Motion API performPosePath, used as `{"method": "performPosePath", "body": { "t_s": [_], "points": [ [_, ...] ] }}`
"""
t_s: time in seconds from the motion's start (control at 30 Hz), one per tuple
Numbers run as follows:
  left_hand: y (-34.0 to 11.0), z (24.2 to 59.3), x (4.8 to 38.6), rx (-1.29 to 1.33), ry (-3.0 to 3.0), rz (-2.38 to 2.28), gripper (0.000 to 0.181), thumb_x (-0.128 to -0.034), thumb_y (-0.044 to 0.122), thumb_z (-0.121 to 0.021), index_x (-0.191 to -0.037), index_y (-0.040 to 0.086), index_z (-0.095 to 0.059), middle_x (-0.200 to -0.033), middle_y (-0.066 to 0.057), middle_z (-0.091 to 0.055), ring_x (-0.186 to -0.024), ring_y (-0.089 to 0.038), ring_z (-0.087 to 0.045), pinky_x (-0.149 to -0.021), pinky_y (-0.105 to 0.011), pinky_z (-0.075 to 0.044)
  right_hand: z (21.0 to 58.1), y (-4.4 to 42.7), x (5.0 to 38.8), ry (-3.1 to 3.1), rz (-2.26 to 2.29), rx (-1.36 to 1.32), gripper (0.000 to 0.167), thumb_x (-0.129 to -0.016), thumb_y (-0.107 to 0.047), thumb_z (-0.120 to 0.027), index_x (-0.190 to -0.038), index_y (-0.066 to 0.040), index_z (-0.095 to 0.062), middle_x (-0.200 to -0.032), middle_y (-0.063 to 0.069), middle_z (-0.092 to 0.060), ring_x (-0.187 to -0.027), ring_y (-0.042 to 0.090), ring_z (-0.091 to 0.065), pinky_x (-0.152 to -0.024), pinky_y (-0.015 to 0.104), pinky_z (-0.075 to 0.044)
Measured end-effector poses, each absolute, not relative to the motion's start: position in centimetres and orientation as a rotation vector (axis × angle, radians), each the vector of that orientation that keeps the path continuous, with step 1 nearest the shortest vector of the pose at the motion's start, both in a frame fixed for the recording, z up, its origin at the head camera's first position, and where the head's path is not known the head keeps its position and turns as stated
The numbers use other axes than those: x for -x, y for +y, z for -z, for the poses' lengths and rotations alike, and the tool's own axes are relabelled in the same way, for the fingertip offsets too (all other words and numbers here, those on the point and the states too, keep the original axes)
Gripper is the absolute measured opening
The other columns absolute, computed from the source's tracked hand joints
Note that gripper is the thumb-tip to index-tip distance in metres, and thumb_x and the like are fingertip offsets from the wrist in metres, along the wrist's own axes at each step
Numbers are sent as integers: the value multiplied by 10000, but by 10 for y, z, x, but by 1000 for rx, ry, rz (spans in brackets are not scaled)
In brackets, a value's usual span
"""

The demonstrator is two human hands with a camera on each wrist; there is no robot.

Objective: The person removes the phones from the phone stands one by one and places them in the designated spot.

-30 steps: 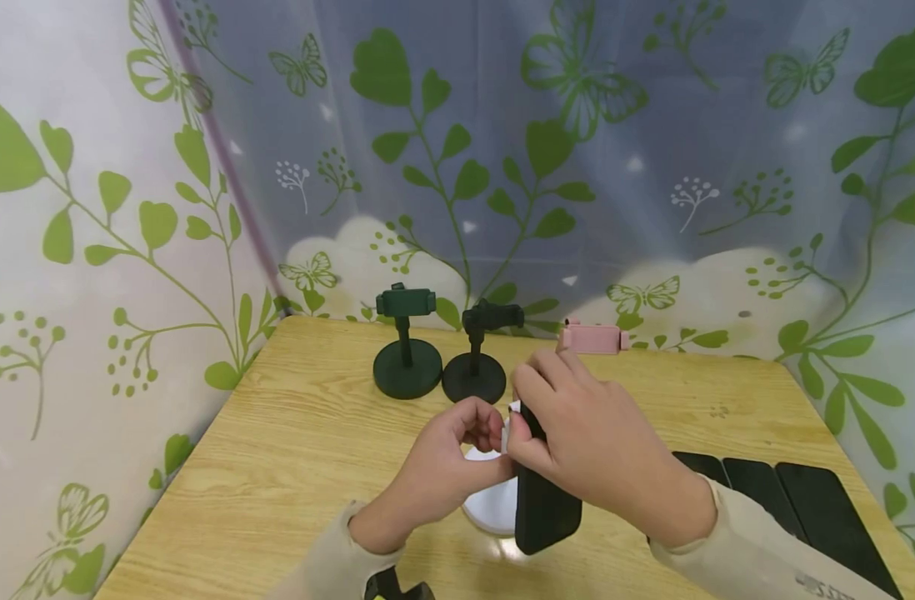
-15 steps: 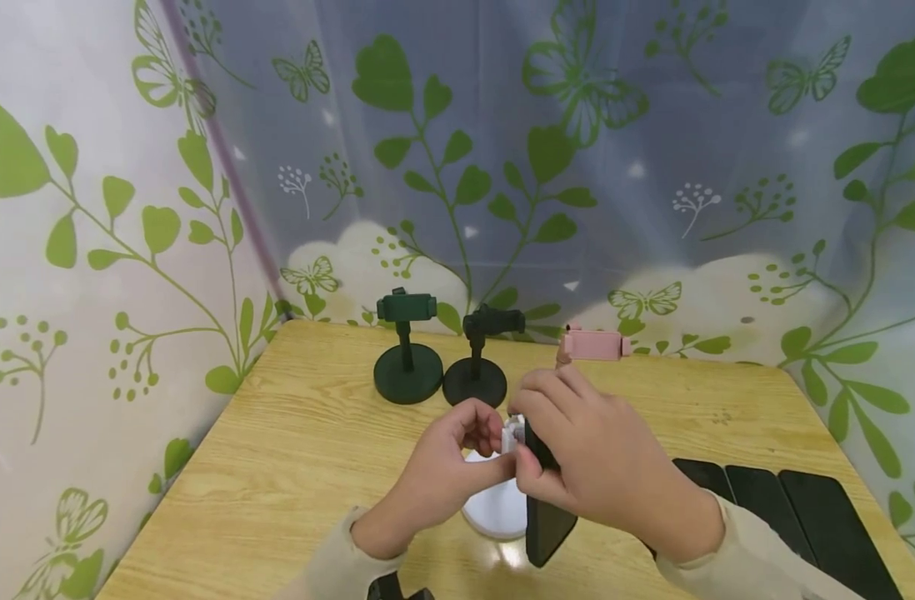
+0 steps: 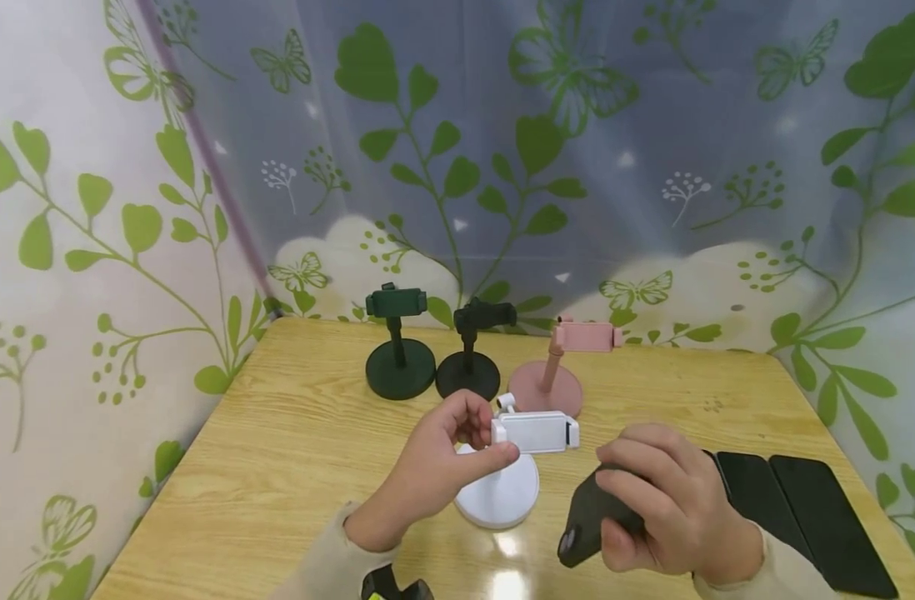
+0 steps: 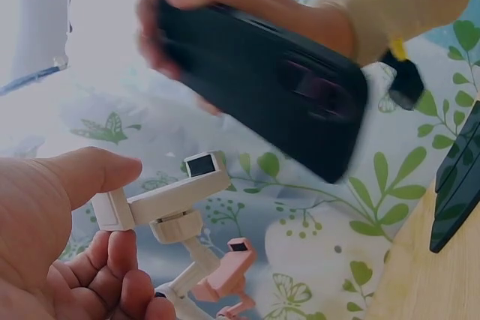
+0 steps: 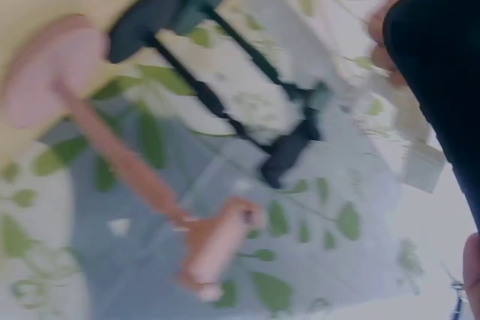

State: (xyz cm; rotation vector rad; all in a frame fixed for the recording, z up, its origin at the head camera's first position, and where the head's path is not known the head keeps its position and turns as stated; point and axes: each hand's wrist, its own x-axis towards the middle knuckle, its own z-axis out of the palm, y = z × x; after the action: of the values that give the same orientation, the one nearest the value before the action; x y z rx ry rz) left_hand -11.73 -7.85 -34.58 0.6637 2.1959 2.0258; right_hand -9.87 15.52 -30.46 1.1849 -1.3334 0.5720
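Observation:
A white phone stand [image 3: 534,432] with a round base stands at the near middle of the table in the head view. My left hand [image 3: 435,471] pinches the left end of its clamp between thumb and fingers, as the left wrist view also shows. The clamp holds no phone. My right hand [image 3: 678,500] grips a black smartphone [image 3: 588,525], held tilted to the right of the stand and apart from it. In the left wrist view the phone's camera side [image 4: 315,88] faces the lens, blurred. In the right wrist view the phone [image 5: 442,58] fills the right edge.
Behind stand a dark green phone stand [image 3: 400,368], a black phone stand [image 3: 468,375] and a pink phone stand [image 3: 546,387]. Several black phones [image 3: 832,517] lie side by side at the table's right. Patterned cloth [image 3: 502,167] hangs around the wooden table [image 3: 315,433].
My right hand has moved the phone away from the white clamp, rightward and down, and turned it. The clamp and the pink stand's base now show. My left hand stays at the clamp.

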Motion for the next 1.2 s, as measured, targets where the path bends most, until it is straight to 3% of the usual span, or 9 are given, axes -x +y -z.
{"method": "performPosePath", "body": {
  "t_s": [0.17, 0.3, 0.43, 0.63, 0.8, 0.97, 1.07, 1.2],
  "points": [
    [-78, 345, 117, -661, 2179, -2037, 292, -879, 132, -820, -1017, 75, -570, -891, -24, -559, -832, -150, -542, -768, -243, -486, 338, 181, 98, -1545, -485, -1154, 391, -1079, -325, -461, -869, -37, -619, -772, 115, -631, -671, 248, -539, -511, 329, -458],
    [-79, 343, 117, -664, 2177, -2038, 294, -888, 149, -822, -1024, 77, -571, -892, -32, -559, -829, -155, -540, -759, -245, -483, 367, 202, 99, -1901, -382, -1064, 397, -1079, -312, -379, -937, -52, -642, -900, 74, -635, -757, 221, -553, -577, 321, -479],
    [-81, 343, 117, -665, 2181, -2038, 297, -895, 165, -822, -1027, 79, -570, -890, -37, -558, -828, -159, -539, -757, -250, -482, 390, 217, 107, -2222, -278, -953, 394, -1063, -321, -314, -1010, -88, -626, -988, 34, -609, -818, 190, -528, -539, 277, -437],
    [-80, 345, 116, -645, 2161, -2055, 297, -888, 152, -823, -1032, 72, -576, -895, -36, -554, -825, -148, -534, -748, -232, -474, 417, 230, 117, -2525, -167, -808, 85, -945, -219, -516, -944, -135, -530, -862, -30, -444, -718, 125, -342, -474, 204, -262],
    [-79, 347, 116, -651, 2155, -2055, 294, -896, 151, -815, -1043, 73, -573, -903, -42, -555, -830, -152, -534, -749, -234, -472, 432, 238, 122, -2669, -82, -714, 183, -933, -181, -625, -877, -150, -454, -806, -34, -341, -683, 133, -263, -467, 225, -211],
    [-79, 346, 116, -641, 2176, -2047, 293, -903, 153, -809, -1048, 76, -566, -905, -40, -556, -838, -156, -536, -750, -237, -474, 440, 235, 133, -2756, -74, -661, 197, -960, -226, -651, -892, -138, -489, -816, -9, -369, -687, 158, -303, -472, 247, -247],
    [-79, 346, 115, -640, 2184, -2042, 296, -906, 161, -808, -1050, 76, -564, -907, -39, -558, -839, -155, -537, -748, -232, -474, 441, 231, 139, -2839, -104, -586, 202, -952, -265, -666, -939, -109, -539, -859, 33, -441, -717, 191, -374, -479, 283, -313],
    [-78, 345, 115, -651, 2173, -2046, 303, -906, 166, -811, -1056, 71, -565, -911, -36, -557, -837, -151, -534, -746, -228, -474, 442, 231, 144, -2901, -160, -487, 326, -906, -297, -718, -1037, -30, -586, -942, 117, -543, -775, 262, -507, -518, 364, -443]
  ]
}}
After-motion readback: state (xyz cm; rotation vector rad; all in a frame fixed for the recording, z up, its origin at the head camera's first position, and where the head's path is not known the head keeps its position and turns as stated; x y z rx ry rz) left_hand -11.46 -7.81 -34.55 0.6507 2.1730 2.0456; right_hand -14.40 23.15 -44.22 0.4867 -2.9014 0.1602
